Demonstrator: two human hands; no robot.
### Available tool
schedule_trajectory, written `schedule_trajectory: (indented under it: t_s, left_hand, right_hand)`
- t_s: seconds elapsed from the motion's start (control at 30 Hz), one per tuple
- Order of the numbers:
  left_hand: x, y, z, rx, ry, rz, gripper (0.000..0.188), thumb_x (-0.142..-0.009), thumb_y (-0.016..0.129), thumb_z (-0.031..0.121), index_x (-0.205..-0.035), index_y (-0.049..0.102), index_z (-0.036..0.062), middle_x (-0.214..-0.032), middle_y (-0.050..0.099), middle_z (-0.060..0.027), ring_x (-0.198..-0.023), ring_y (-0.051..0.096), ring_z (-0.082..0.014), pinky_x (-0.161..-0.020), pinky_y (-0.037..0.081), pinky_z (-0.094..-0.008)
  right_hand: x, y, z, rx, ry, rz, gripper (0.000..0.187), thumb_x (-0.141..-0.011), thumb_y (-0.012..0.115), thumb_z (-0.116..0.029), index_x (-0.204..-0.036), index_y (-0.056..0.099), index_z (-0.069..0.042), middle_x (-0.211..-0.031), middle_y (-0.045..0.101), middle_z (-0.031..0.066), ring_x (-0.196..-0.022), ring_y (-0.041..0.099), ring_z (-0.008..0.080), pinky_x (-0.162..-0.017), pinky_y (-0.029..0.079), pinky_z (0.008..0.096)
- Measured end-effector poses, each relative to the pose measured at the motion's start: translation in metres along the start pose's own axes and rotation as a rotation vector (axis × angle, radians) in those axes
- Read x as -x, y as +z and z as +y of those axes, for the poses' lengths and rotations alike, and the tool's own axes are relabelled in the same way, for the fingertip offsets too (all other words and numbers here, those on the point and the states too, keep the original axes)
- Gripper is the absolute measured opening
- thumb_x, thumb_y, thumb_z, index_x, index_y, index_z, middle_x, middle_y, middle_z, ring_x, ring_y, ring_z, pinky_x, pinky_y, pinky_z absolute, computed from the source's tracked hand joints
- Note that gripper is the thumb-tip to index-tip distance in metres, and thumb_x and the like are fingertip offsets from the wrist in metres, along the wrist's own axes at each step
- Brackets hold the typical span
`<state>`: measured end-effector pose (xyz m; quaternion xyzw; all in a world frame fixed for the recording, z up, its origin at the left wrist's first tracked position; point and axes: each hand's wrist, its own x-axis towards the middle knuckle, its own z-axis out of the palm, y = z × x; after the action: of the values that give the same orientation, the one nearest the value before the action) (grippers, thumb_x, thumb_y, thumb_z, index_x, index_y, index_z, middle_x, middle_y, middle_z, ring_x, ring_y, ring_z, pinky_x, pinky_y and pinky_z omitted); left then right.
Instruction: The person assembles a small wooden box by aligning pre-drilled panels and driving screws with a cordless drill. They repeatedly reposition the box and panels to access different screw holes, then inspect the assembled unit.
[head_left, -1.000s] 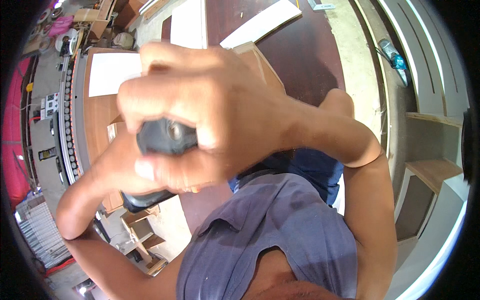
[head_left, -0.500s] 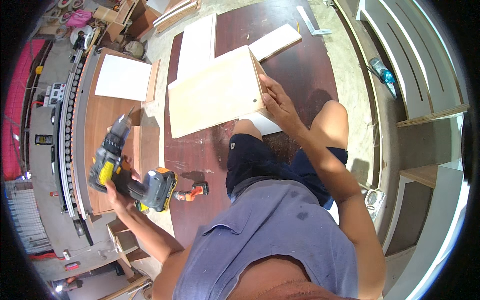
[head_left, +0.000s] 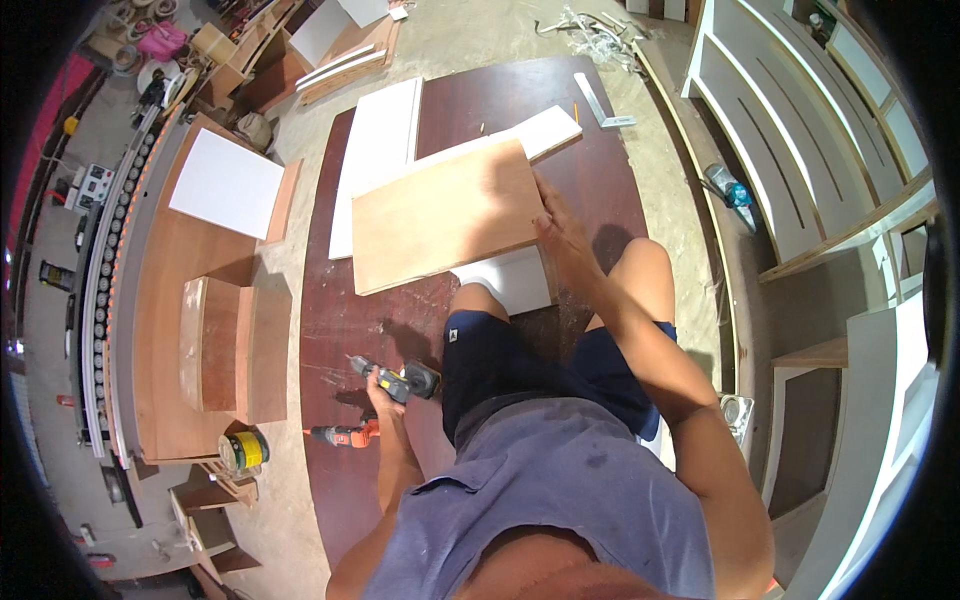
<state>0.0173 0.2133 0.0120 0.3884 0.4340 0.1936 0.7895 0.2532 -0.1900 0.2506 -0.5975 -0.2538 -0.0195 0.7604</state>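
Note:
My left hand (head_left: pixel 382 397) is closed on a grey and black cordless drill (head_left: pixel 396 384), low over the dark red board beside my left thigh. Near it lies an orange and black power tool (head_left: pixel 350 435). In front of my knees is a light brown wooden panel (head_left: pixel 445 220); a white-faced piece (head_left: pixel 512 282) shows beneath its near edge, and I cannot tell how the two are joined. My right hand (head_left: pixel 563 235) grips the panel at its right edge, with some fingers partly hidden.
The dark red board (head_left: pixel 480 90) bears a white panel (head_left: pixel 378 140), a narrower white strip (head_left: pixel 552 130) and a metal square (head_left: pixel 600 105). To the left are wooden blocks (head_left: pixel 235 350) and a white sheet (head_left: pixel 228 180); on the right, a teal tool (head_left: pixel 730 190) and cabinet frames (head_left: pixel 770 130).
My left hand has brought the drill from the left side down toward the board near my thigh. The wooden panel has tilted, and more of the white-faced piece shows under it.

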Motion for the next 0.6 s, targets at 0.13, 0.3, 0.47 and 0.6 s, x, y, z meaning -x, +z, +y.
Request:
schedule_trajectory:
  t_s: [0.13, 0.3, 0.47, 0.6]
  left_hand:
    - [-0.024, -0.018, -0.039, -0.048, 0.011, -0.012, 0.025, -0.083, 0.066, 0.030, -0.094, 0.060, 0.0097, -0.081, 0.062, -0.0031, -0.073, 0.064, -0.0198, -0.069, 0.053, -0.0363]
    - [-0.042, -0.060, -0.039, -0.090, 0.048, -0.105, 0.028, -0.084, 0.064, 0.030, -0.096, 0.064, 0.0055, -0.085, 0.066, -0.0059, -0.076, 0.065, -0.0198, -0.071, 0.053, -0.0354]
    - [-0.056, -0.055, -0.021, -0.119, -0.041, -0.058, 0.032, -0.084, 0.066, 0.029, -0.101, 0.062, 0.0026, -0.092, 0.069, -0.0103, -0.082, 0.067, -0.0232, -0.076, 0.054, -0.0369]
    - [-0.063, -0.068, -0.017, -0.570, 0.319, 0.321, 0.055, -0.081, 0.072, 0.033, -0.117, 0.059, -0.0053, -0.112, 0.065, -0.0157, -0.106, 0.062, -0.0241, -0.094, 0.048, -0.0392]
  right_hand:
    - [0.007, 0.010, 0.004, 0.062, 0.131, 0.058, 0.072, -0.097, 0.056, -0.028, -0.152, 0.023, 0.005, -0.145, 0.040, 0.0214, -0.136, 0.038, 0.0275, -0.112, 0.031, 0.0385]
    - [0.001, 0.009, 0.006, 0.079, 0.173, 0.136, 0.067, -0.089, 0.065, -0.020, -0.144, 0.035, 0.003, -0.135, 0.049, 0.0199, -0.125, 0.049, 0.0247, -0.105, 0.040, 0.0365]
    - [-0.056, -0.022, 0.002, 0.239, 0.264, 0.172, 0.070, -0.084, 0.072, -0.029, -0.139, 0.043, 0.003, -0.115, 0.060, 0.0199, -0.105, 0.059, 0.0239, -0.091, 0.048, 0.0346]
    - [-0.111, -0.005, 0.003, 0.646, 0.170, -0.027, 0.077, -0.085, 0.068, -0.046, -0.135, 0.047, 0.009, -0.133, 0.052, 0.0331, -0.123, 0.054, 0.0380, -0.103, 0.042, 0.0434]
